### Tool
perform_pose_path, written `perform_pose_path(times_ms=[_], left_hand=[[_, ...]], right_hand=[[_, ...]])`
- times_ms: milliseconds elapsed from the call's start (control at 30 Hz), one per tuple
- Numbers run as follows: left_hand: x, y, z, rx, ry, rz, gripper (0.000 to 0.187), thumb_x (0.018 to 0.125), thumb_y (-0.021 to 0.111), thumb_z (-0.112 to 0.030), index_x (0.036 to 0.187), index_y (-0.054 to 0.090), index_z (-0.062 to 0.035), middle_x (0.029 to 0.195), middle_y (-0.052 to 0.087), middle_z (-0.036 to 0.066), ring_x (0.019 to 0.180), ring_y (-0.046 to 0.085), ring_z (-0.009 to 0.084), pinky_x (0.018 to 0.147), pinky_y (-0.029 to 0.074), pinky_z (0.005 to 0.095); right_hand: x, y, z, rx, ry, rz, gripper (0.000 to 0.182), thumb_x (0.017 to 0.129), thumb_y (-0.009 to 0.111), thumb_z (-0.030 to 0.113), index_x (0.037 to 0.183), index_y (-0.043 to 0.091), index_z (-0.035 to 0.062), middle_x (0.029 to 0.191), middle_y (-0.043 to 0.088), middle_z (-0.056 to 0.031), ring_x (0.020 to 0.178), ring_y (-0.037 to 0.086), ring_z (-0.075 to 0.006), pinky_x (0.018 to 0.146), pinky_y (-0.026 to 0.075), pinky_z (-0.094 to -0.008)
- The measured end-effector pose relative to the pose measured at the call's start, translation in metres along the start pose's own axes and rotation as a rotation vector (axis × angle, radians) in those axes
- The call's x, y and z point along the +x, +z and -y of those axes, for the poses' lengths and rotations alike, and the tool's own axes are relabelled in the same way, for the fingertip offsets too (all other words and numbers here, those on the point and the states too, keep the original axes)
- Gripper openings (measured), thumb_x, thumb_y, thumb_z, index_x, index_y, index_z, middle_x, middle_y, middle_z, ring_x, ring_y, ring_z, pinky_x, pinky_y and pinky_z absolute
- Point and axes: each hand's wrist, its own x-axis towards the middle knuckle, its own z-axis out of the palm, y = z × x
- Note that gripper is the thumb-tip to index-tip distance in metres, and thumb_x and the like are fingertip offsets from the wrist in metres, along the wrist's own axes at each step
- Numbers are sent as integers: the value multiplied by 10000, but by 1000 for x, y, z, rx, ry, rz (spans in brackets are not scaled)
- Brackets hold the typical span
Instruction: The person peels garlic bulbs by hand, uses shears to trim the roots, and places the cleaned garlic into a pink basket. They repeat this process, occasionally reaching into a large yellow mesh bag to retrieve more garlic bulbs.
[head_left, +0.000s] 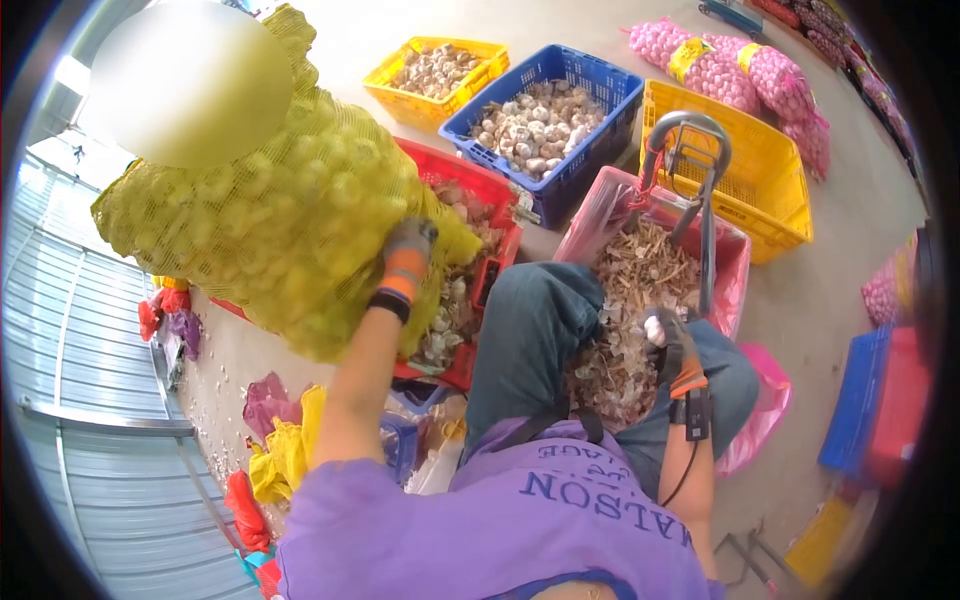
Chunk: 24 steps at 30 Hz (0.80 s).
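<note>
A large yellow mesh sack (300,200) full of garlic lies over a red crate (508,235) on the left. My left hand (408,258), in a grey and orange glove, is closed on the sack's mesh near its lower right side; its fingertips are partly hidden. My right hand (682,355), gloved too, holds a white garlic bulb (655,331) over my right thigh. Between my legs and in front of them, a pink-lined crate (735,270) contains dry stems and skins (645,265). A curved grey metal bar (712,165) rises over this crate, close beyond my right hand.
Ahead stand a blue crate (625,105) and a small yellow crate (497,68), both with garlic, and a larger yellow crate (795,190). Pink net sacks (715,75) lie farther back. Blue and red bins (855,400) are at right; yellow bags (290,455) lie left.
</note>
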Motion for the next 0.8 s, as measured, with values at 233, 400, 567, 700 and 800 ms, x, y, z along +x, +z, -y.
perform_pose_path(times_ms=[233,400,567,700,800], left_hand=[[5,-7,5,-715,-30,-133,254,811,601,-137,1031,583,-13,955,619,77,823,587,194,734,466,327],[-20,7,-27,166,232,-380,289,775,577,-139,1057,579,-76,1008,578,135,902,560,318,770,454,401],[-42,26,-59,-114,659,-28,347,747,560,-136,1094,556,-114,1121,531,159,1013,524,305,853,417,419],[-46,83,-28,25,697,79,404,768,494,-48,1169,505,-100,1091,551,148,1019,518,328,862,425,384],[-50,55,-38,237,568,382,598,762,554,-266,1319,359,-170,1275,427,152,1183,399,326,968,332,472]], right_hand=[[-76,17,67,323,-463,85,384,920,455,338,1238,443,123,1121,544,-132,541,474,-99,458,389,-223],[-143,-84,78,593,-621,-39,394,931,437,327,1249,429,93,995,532,-92,527,420,-65,427,340,-197],[-181,-229,-23,549,-733,-167,320,886,445,190,1183,472,74,703,443,-25,537,391,-71,484,371,-200],[-194,-244,-85,-124,-834,-538,127,881,399,104,944,497,53,729,429,-27,657,429,-135,654,418,-265],[-198,-195,-88,-1498,-730,-1204,92,881,425,113,807,453,67,717,417,-23,671,420,-167,657,392,-291]])
